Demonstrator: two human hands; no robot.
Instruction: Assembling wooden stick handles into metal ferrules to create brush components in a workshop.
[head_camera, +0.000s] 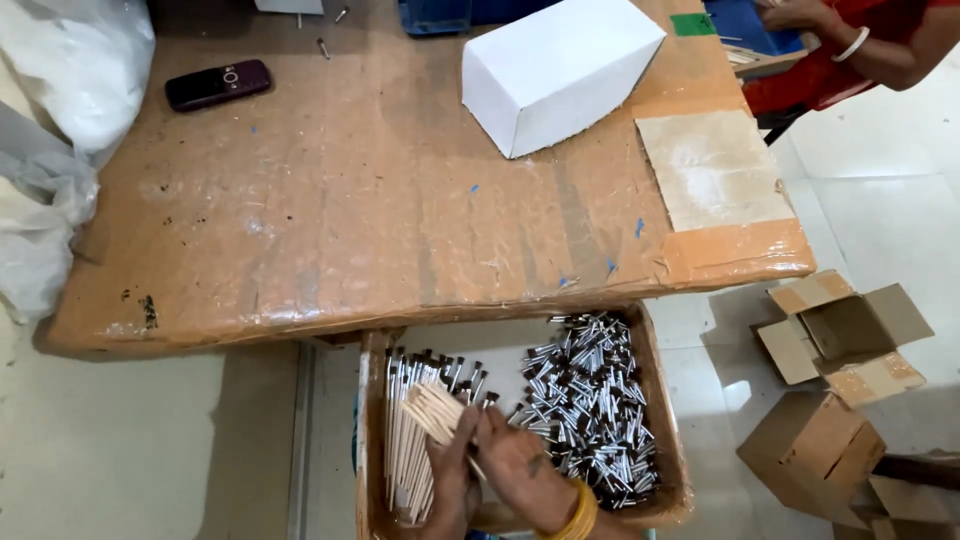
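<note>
My left hand (450, 485) and my right hand (520, 465), which wears yellow bangles, meet over a tape-wrapped cardboard tray (668, 420) below the table's edge. Both are closed around a small bundle of thin pale wooden sticks (432, 408) that slants up to the left. Under them, along the tray's left side, lies a row of long pale sticks with dark tips (403, 440). A heap of short silver tubes with dark ends (590, 400) fills the tray's right half.
A brown tape-covered table (350, 200) carries a white box (555, 70), a dark phone (218, 84) and white plastic bags (70, 70). Open cardboard boxes (845, 330) and a shut one (810, 450) lie on the floor at right. Another person's arm (860, 40) shows top right.
</note>
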